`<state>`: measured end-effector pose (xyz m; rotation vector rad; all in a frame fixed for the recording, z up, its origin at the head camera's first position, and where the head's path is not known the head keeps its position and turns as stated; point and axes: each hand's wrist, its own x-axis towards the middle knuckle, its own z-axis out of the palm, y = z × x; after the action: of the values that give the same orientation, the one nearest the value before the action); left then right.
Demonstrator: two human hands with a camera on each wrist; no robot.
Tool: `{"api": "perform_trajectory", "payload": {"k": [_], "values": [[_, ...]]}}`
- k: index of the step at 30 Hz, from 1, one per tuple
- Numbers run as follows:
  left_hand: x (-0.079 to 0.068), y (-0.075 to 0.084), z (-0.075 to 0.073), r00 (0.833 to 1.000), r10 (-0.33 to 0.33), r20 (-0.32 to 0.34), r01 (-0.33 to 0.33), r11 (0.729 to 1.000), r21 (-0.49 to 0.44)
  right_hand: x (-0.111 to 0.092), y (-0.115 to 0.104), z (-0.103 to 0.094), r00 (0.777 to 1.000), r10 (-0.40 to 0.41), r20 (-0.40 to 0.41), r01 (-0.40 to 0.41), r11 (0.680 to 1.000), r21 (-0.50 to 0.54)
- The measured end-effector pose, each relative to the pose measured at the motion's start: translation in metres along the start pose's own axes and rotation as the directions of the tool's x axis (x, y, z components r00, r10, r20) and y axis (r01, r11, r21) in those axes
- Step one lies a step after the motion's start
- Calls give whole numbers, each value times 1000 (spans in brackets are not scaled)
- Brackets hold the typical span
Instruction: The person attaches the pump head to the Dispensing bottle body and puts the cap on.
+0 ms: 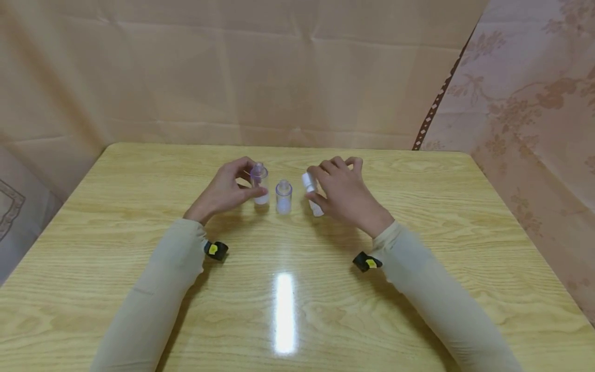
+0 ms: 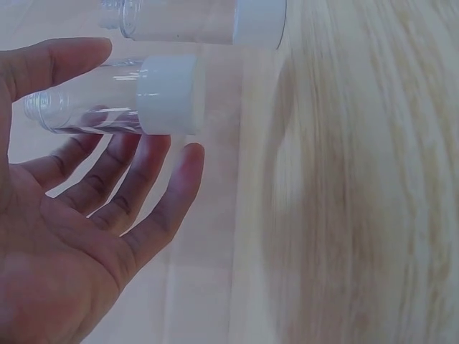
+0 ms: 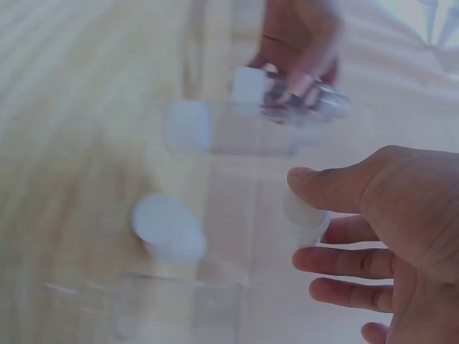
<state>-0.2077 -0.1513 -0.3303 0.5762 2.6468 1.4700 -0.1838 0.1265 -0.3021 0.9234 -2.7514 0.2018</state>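
Note:
My left hand (image 1: 228, 188) holds a clear bottle (image 1: 260, 183) with a white base and a bare neck, thumb on the near side and fingers behind. In the left wrist view that bottle (image 2: 90, 97) lies between thumb and fingers (image 2: 183, 168). A second clear bottle (image 1: 284, 197), also capless with a white base, stands between my hands. My right hand (image 1: 341, 191) pinches a third bottle by its white cap (image 1: 308, 181), tilted, its white base (image 1: 317, 209) low near the table. In the right wrist view the cap (image 3: 305, 215) sits between thumb and fingers.
The wooden table (image 1: 232, 310) has a bright light reflection (image 1: 284, 312) near its front. Beige cloth (image 1: 279, 77) hangs behind the back edge, and a floral cloth (image 1: 534, 129) hangs at the right. A faint clear outline (image 3: 179, 308) at the bottom of the right wrist view is too blurred to identify.

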Motion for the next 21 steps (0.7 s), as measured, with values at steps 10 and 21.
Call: {"api": "perform_trajectory", "payload": {"k": [10,21], "values": [[0,6,-1,999,3,-40,-4,1000,-9,0,16,-19,996,83,-24,-76,974,214],[0,13,2,993,28,-114,-30,999,-16,-2,26,-24,989,146,-23,-122,895,429]]}}
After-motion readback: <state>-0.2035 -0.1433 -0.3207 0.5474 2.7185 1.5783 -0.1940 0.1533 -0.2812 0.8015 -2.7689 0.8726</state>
